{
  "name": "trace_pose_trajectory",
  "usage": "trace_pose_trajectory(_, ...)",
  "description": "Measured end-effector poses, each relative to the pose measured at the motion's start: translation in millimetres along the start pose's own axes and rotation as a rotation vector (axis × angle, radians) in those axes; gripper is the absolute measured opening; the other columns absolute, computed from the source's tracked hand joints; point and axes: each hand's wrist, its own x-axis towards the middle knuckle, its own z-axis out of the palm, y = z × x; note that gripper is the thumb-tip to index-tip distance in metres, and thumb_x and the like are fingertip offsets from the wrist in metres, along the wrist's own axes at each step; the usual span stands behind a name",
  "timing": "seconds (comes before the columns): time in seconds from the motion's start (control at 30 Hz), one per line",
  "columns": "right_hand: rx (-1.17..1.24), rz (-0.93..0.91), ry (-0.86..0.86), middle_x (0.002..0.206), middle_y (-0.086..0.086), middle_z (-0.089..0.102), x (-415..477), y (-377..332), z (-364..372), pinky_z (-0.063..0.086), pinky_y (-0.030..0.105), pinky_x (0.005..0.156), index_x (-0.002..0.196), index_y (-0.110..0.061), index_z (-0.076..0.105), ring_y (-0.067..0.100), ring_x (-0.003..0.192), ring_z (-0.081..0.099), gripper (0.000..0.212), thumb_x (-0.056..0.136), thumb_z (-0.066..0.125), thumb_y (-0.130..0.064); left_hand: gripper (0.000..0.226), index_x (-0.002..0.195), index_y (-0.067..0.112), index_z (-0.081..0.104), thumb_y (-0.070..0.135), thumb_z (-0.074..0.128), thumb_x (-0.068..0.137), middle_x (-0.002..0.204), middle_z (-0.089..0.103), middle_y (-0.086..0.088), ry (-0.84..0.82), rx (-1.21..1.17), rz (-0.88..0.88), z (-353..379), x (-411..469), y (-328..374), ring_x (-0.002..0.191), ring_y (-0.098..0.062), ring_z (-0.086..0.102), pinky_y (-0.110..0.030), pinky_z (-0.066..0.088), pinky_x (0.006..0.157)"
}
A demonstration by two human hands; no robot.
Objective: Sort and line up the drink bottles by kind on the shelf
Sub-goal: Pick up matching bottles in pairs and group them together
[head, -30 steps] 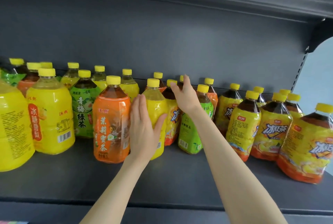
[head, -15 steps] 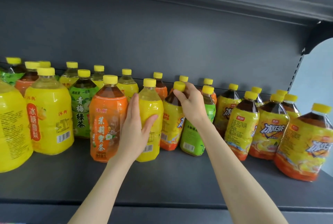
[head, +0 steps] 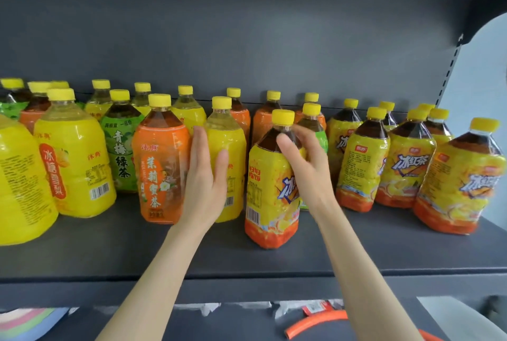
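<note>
Sorting looks half done, with kinds mixed in the middle: the right hand (head: pixel 304 165) grips a tea bottle (head: pixel 270 203), and the flat left hand (head: pixel 204 181) touches a yellow bottle (head: pixel 233 143).

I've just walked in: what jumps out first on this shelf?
The dark shelf is crowded with yellow-capped bottles. At centre front, the right hand grips a yellow-and-orange tea bottle near its neck. Beside it, the left hand rests flat against a plain yellow bottle.

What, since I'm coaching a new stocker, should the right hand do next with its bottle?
Probably carry the iced tea bottle rightward: the right hand grips its neck, matching bottles stand at the right, and the left hand rests on a yellow bottle.
</note>
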Motion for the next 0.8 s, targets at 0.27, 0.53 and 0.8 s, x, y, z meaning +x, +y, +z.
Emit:
trace_pose_trajectory(0.27, 0.304, 0.303, -0.133, 0.11, -0.005, 0.072, -37.9, 19.0, -6.6, 0.053, 0.028, 0.086, 0.121, -0.022, 0.06, 0.011, 0.103, 0.068, 0.051, 0.079, 0.06, -0.05, 0.056, 0.131, 0.027, 0.044, 0.059, 0.032, 0.088, 0.138, 0.033, 0.012, 0.019, -0.246, -0.074, 17.9, -66.1, 16.4, 0.132, 0.005, 0.027, -0.016, 0.028, 0.107)
trace_pose_trajectory(0.53, 0.297, 0.304, -0.058, 0.097, 0.003, 0.075, -62.4, -3.3, 26.1, 0.058, 0.033, 0.076, 0.106, -0.014, 0.067, 0.019, 0.09, 0.072, 0.056, 0.071, 0.074, -0.057, 0.055, 0.141, 0.046, 0.019, 0.047, 0.04, 0.09, 0.139, 0.04, 0.024, -0.193, -0.56, -0.17, -10.6, -88.3, 31.1, 0.121, 0.006, 0.048, -0.017, 0.048, 0.09)
trace_pose_trajectory(0.8, 0.402, 0.299, -0.248, 0.108, -0.002, 0.073, -101.5, -55.5, 110.3, 0.056, 0.038, 0.086, 0.12, -0.023, 0.06, 0.017, 0.1, 0.07, 0.051, 0.079, 0.067, -0.054, 0.048, 0.141, 0.033, 0.027, 0.043, 0.037, 0.095, 0.114, 0.052, 0.044, -0.02, -0.513, -0.152, -114.4, -94.7, 12.4, 0.11, 0.014, 0.051, -0.011, 0.048, 0.083)
